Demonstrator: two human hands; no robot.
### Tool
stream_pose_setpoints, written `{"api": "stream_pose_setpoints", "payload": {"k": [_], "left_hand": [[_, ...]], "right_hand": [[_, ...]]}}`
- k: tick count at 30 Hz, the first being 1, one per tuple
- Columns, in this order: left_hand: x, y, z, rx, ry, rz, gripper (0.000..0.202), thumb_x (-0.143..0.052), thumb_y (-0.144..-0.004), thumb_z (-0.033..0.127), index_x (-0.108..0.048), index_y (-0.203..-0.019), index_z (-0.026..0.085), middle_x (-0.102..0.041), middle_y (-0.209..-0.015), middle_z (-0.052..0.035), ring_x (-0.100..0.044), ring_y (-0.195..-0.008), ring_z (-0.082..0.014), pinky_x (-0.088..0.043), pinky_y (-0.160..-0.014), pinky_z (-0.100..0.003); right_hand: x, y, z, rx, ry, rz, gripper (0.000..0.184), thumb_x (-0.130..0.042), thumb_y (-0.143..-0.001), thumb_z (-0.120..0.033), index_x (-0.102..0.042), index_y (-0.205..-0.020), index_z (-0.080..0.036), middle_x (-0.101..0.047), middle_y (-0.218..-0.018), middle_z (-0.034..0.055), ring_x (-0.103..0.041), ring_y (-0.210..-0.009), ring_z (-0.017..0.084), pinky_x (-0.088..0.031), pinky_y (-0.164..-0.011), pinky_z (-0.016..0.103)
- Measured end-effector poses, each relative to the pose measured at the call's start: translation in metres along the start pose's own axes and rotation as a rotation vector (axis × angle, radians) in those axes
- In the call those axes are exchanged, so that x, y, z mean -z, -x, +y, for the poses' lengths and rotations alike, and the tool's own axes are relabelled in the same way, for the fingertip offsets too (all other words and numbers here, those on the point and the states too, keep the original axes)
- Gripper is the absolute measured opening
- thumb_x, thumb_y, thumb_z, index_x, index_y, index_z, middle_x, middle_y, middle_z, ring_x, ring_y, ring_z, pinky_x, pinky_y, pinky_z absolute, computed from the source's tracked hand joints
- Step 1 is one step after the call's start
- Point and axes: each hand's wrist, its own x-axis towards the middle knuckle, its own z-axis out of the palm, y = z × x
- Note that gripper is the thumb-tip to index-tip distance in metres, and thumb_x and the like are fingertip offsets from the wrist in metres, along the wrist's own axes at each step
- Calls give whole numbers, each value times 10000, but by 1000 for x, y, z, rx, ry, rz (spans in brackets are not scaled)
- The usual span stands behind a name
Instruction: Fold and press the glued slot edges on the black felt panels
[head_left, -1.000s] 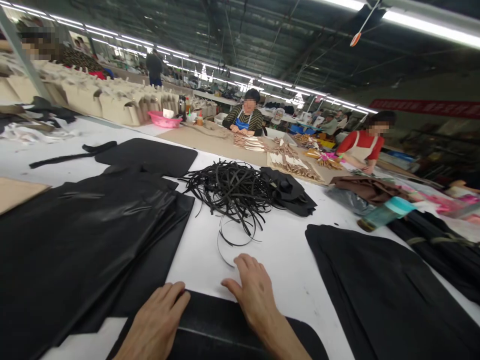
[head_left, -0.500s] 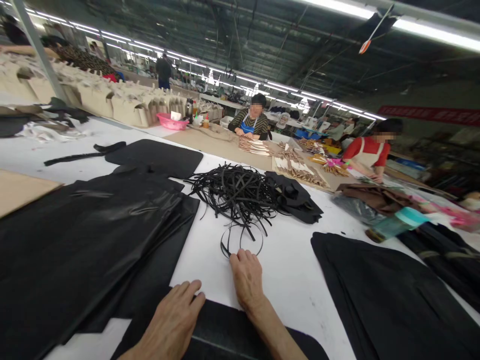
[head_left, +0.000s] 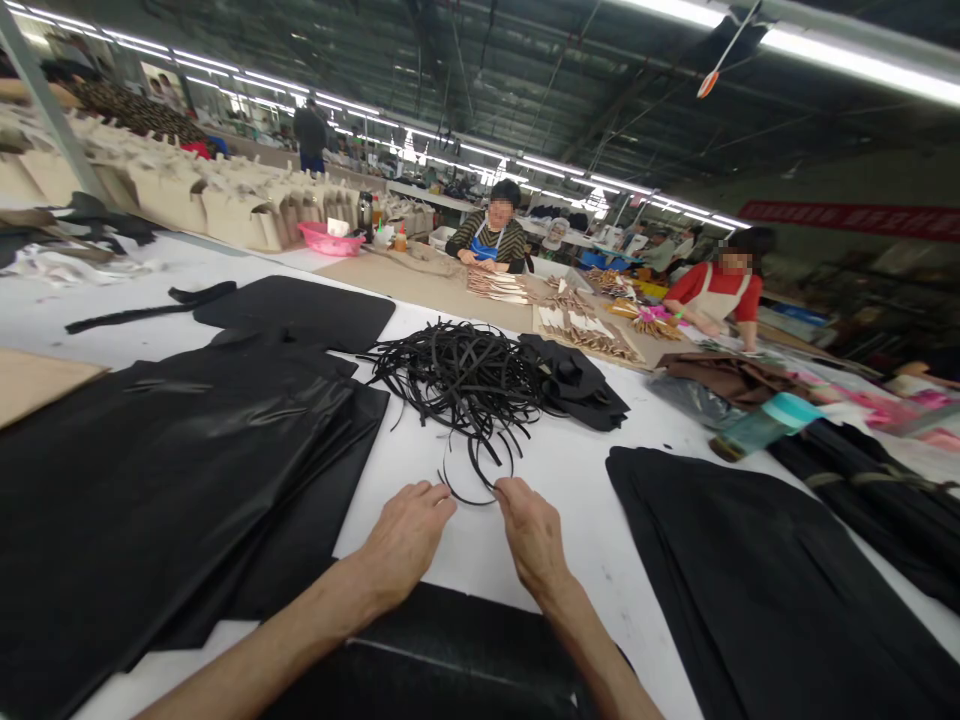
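Observation:
In the head view, a thin black strip (head_left: 474, 502) curves between my two hands over the white tabletop. My left hand (head_left: 409, 535) is closed, its fingertips pinched at the strip's left end. My right hand (head_left: 531, 530) is closed too, pinching the strip on the right side. Just beyond my hands lies a tangled heap of narrow black strips (head_left: 465, 375), with loose loops trailing toward me. A black sheet (head_left: 450, 640) lies at the near edge, below my forearms.
Large black sheets (head_left: 172, 480) are piled on the left, and a stack of black panels (head_left: 750, 570) lies on the right. Behind that stack a teal-lidded bottle (head_left: 769, 425) lies on its side. Two people (head_left: 491, 235) work across the table, near a pink basket (head_left: 330, 240).
My left hand has moved forward and right from the black sheet to the strip, closing on it. My right hand has shifted slightly right. The view has shifted a little.

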Motion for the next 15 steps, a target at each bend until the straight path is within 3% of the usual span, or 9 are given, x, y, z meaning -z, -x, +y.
{"api": "stream_pose_setpoints", "payload": {"k": [5, 10, 15], "left_hand": [[-23, -36, -12, -147, -52, -3, 184, -435, -846, 66, -563, -935, 164, -595, -963, -66, -508, -945, -223, -402, -872, -372], [-40, -44, -24, -151, -95, 15, 158, -453, -823, 39, -556, -796, 156, -567, -848, -70, -492, -845, -233, -386, -799, -379], [-42, -41, -30, -161, -101, 35, 139, -464, -867, 93, -557, -800, 172, -562, -844, -42, -489, -832, -207, -374, -798, -352]], "right_hand": [[-3, -7, 22, -106, -104, 28, 246, -354, -915, -244, -595, -882, -211, -610, -804, 10, -550, -687, 136, -366, -633, 238], [12, -2, 40, -249, -218, 53, 283, -298, -921, -312, -551, -888, -191, -570, -630, -18, -561, -588, 129, -406, -557, 214], [5, -2, 32, -138, -238, -60, 230, -347, -894, -234, -576, -891, -214, -542, -575, -48, -540, -544, 120, -393, -529, 200]]}}
